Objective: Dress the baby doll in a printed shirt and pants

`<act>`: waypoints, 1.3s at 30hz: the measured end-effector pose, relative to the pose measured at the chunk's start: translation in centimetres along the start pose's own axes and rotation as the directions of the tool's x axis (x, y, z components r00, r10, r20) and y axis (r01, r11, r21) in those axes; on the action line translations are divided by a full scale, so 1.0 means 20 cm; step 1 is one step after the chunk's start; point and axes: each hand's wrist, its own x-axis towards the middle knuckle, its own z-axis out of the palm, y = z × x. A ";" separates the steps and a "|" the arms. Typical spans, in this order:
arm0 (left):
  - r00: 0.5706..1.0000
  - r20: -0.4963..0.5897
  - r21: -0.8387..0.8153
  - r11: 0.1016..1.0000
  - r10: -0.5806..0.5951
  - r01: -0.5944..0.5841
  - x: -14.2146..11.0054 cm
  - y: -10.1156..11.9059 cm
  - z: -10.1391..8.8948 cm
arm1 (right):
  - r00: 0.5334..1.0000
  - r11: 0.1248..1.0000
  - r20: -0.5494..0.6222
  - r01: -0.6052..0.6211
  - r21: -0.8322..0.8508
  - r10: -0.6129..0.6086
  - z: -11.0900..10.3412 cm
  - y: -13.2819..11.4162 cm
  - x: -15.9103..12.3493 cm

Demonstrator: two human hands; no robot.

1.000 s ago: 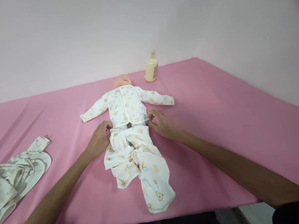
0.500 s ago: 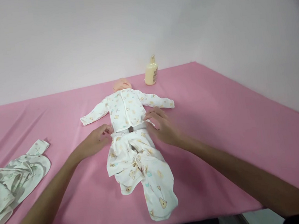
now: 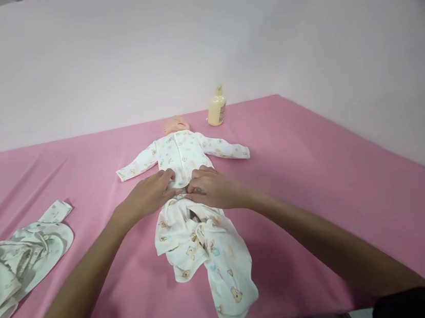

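A baby doll lies on its back on the pink table, head toward the wall. It wears a white printed shirt and loose white printed trousers. My left hand and my right hand meet at the doll's waist, over the shirt's hem and the trousers' top. Both hands have their fingers curled and pinched on the fabric at the middle of the waist.
A cream lotion bottle stands by the wall, just right of the doll's head. A heap of pale green printed baby clothes lies at the left edge. White walls close the table at the back and right.
Both hands moved inward from the doll's sides to the middle of its waist, where they now touch. The view shifted slightly.
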 end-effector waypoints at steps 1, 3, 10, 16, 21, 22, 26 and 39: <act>1.000 0.014 0.020 1.000 0.002 -0.002 0.00 0.01 0.00 | 0.999 1.000 0.038 0.016 0.007 -0.017 -0.01 0.00 0.00; 1.000 0.009 0.083 0.997 0.006 -0.007 0.02 0.02 0.02 | 0.995 0.999 0.093 0.041 0.008 -0.042 -0.03 0.01 0.00; 0.996 -0.081 0.295 0.955 0.048 -0.022 0.08 0.03 0.07 | 0.998 0.997 -0.049 -0.033 -0.065 0.030 0.01 0.03 0.02; 0.992 0.119 0.141 0.988 0.046 -0.063 0.06 0.06 -0.03 | 0.961 0.974 -0.224 -0.195 -0.117 0.165 0.04 0.03 0.00; 0.996 0.089 0.168 0.985 0.017 -0.031 0.10 0.10 -0.02 | 0.978 0.979 -0.121 -0.180 -0.099 0.168 0.00 0.01 -0.03; 0.998 0.066 0.196 0.980 0.013 -0.026 0.12 0.11 0.00 | 0.983 0.983 -0.096 -0.162 -0.090 0.154 -0.01 0.00 -0.04; 0.999 0.019 0.286 0.958 0.026 -0.031 0.17 0.13 0.01 | 0.997 0.995 -0.016 -0.072 -0.070 0.071 -0.05 -0.01 -0.05; 0.982 -0.183 0.539 0.831 -0.042 0.136 0.12 0.17 0.07 | 0.993 0.993 -0.108 -0.067 -0.098 0.056 -0.01 0.01 -0.02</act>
